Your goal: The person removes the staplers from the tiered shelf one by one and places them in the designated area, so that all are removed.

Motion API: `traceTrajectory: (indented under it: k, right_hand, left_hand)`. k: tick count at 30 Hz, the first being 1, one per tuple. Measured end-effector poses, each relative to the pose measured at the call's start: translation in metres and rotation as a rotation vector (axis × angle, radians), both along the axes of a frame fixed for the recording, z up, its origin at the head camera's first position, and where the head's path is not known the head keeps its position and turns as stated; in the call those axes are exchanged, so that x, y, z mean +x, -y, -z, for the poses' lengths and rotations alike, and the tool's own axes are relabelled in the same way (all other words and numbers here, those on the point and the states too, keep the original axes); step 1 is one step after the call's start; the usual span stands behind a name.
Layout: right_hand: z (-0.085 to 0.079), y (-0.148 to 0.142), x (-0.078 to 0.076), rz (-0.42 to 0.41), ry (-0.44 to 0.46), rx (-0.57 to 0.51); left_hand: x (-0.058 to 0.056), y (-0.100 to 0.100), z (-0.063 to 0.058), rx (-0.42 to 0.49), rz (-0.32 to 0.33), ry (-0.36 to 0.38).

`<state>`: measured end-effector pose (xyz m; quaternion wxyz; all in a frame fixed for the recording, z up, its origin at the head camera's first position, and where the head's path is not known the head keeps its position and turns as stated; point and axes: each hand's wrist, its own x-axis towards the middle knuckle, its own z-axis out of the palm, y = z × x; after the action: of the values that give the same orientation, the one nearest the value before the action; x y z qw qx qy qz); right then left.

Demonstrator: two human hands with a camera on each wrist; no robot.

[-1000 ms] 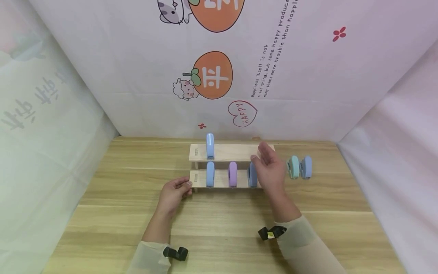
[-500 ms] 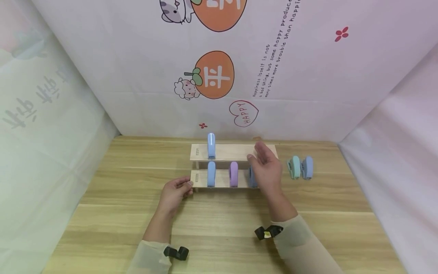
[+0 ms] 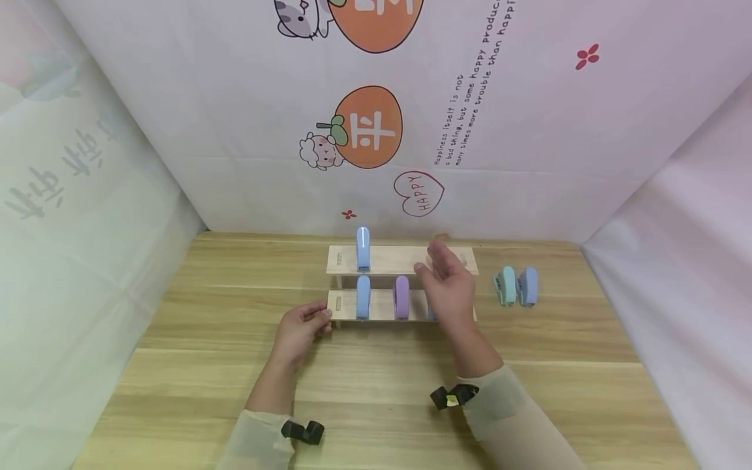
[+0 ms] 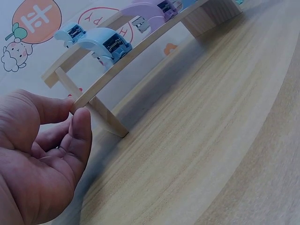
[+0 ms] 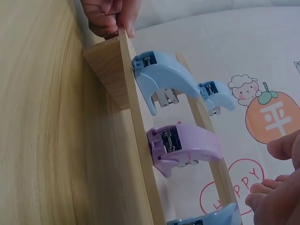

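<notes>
A two-tier wooden rack (image 3: 399,260) stands at the back of the table. My left hand (image 3: 301,331) pinches the left end of its lower board between thumb and fingers, as the left wrist view (image 4: 47,154) also shows. On that board sit a light-blue stapler (image 3: 363,297), a purple stapler (image 5: 192,143) and a blue stapler (image 5: 206,219), mostly hidden in the head view. Another light-blue stapler (image 3: 363,249) stands on the upper board's left. My right hand (image 3: 451,287) hovers over the rack's right part, thumb apart from its fingers, nothing visible between them.
Right of the rack, a mint-green stapler (image 3: 506,286) and a blue stapler (image 3: 529,286) lie side by side on the wooden table (image 3: 376,385). A printed white cloth (image 3: 517,196) rises close behind the rack, with pale cloth at both sides.
My right hand has drifted a little leftward over the rack, covering more of the lower board's blue stapler. My left hand keeps its place at the board's end.
</notes>
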<state>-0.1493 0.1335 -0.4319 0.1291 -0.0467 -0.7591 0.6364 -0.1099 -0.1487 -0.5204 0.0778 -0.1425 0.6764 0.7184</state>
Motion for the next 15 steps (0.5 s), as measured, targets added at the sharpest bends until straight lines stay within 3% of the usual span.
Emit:
traceTrajectory:
  k: [15]
  right_hand:
    - [-0.004, 0.016, 0.001, -0.021, 0.067, -0.026]
  left_hand:
    - [0.0, 0.0, 0.001, -0.003, 0.0, 0.005]
